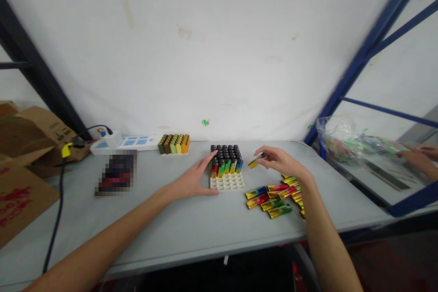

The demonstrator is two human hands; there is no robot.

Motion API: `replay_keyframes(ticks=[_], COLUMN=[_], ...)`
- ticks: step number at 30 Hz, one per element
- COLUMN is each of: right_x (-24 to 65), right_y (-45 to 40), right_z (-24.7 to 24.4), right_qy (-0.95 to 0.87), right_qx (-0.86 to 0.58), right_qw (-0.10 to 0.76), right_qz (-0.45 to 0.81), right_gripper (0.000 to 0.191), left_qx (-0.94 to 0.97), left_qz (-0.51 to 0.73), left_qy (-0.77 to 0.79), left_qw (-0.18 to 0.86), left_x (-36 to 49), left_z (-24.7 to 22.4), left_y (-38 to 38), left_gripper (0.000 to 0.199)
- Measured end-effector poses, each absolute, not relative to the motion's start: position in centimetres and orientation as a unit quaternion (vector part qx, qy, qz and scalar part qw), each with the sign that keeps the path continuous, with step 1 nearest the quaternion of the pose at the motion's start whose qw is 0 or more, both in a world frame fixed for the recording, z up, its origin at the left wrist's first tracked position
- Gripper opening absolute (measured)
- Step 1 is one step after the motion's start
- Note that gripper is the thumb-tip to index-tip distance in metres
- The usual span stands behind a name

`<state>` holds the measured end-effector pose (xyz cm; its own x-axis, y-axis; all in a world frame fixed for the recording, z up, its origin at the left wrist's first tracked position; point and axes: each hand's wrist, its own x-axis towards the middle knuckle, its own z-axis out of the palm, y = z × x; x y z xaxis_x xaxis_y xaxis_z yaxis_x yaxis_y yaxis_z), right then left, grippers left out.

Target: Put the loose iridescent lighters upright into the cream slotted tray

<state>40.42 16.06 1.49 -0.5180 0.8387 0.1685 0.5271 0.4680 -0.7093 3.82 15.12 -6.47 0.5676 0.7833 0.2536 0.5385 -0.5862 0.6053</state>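
A white tray (227, 187) with small square slots stands mid-table; upright lighters with black tops (226, 157) fill its back rows, while its front slots are bare. Against the tray's left side rests my left hand (193, 180), thumb at the front corner and fingers along the lighters, spread apart. To the right of the tray, my right hand (275, 159) pinches one yellow lighter (253, 164) above the table. Below that hand lies a loose pile of shiny coloured lighters (270, 198), partly hidden by my right forearm.
A second tray of coloured lighters (174, 144) stands near the wall, beside a white power strip (140, 142). A pixelated dark item (116, 173) lies at left, past it cardboard boxes (23, 182). Beyond the blue frame (356, 73) are plastic bags (342, 141) and another person's hands (417, 157).
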Motion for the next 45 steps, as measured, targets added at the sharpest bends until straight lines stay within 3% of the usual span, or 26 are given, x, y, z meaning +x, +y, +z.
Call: replay_keyframes(ticks=[5,15,30,38,45], right_x=[38.6,34.5,32.3,31.7,31.9], right_y=[15.4,16.3,15.7,15.1,15.5], right_z=[2.4,0.3,-0.3,-1.3,-1.1], right_qy=[-0.828,-0.832,-0.862,-0.897,-0.901], right_qx=[-0.397,-0.387,-0.344,-0.307,-0.296], right_qw=[0.278,0.313,0.321,0.316,0.317], right_qz=[0.283,0.244,0.189,0.041,0.027], right_gripper=[0.034,0.045,0.028,0.012,0.02], left_qx=[0.853,0.853,0.858,0.861,0.864], left_qz=[0.253,0.254,0.264,0.265,0.263], left_qy=[0.385,0.387,0.375,0.371,0.365], left_qw=[0.245,0.239,0.23,0.227,0.226], left_x=[3.9,3.9,3.9,4.0,3.9], left_z=[-6.4,-6.3,-6.5,-6.5,-6.5], left_y=[15.1,15.1,15.2,15.3,15.4], left_gripper=[0.133,0.133,0.13,0.129,0.129])
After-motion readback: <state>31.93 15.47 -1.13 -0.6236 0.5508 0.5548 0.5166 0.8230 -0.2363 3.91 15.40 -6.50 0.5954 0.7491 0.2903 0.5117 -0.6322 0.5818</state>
